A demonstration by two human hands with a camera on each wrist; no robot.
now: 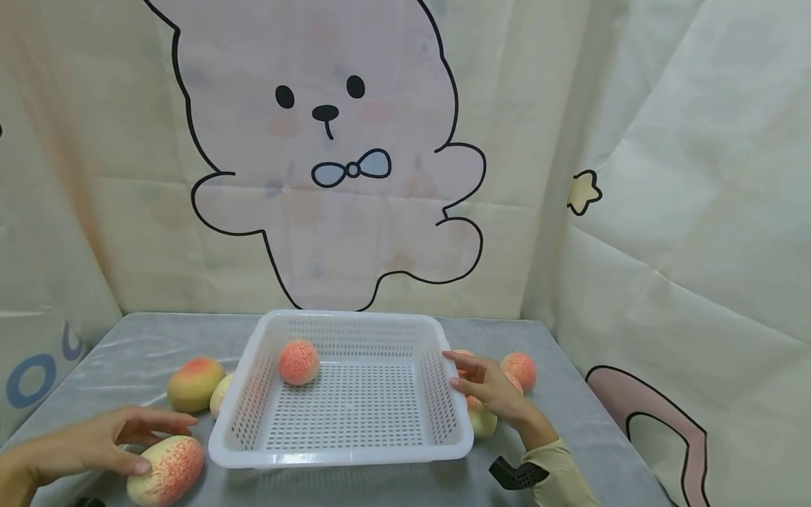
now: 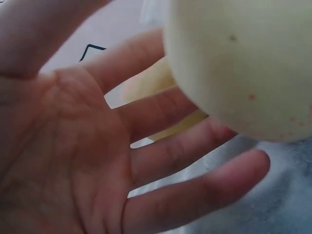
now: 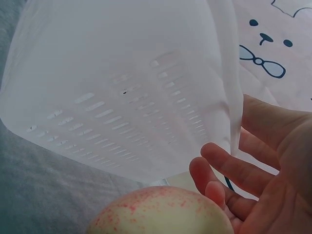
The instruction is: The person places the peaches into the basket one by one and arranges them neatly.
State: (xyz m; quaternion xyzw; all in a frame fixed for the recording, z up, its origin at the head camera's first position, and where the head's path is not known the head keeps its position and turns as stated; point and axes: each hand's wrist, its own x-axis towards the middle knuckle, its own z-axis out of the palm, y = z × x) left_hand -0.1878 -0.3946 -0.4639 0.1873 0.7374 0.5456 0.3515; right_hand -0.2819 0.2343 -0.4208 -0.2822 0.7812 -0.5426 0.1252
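A peach (image 1: 166, 470), pale with red speckles, lies at the front left of the table. My left hand (image 1: 95, 445) spreads over and behind it, thumb tip on its side. In the left wrist view the fingers look fairly straight; some of their tips are hidden behind the peach (image 2: 243, 68). A white perforated plastic basket (image 1: 342, 458) stands in the middle with one red-speckled peach (image 1: 299, 362) inside. My right hand (image 1: 494, 391) holds its right rim, with fingers against the outside of the wall; part of that grip is hidden behind the rim (image 3: 234, 97).
Left of the basket sit a yellow-red fruit (image 1: 195, 384) and another one (image 1: 220, 394) partly behind the basket. Several peaches lie at the right, including a reddish one (image 1: 519, 370) and a pale one (image 1: 483, 420) beside the basket. A printed curtain (image 1: 507, 84) hangs behind the grey-covered table (image 1: 158, 331).
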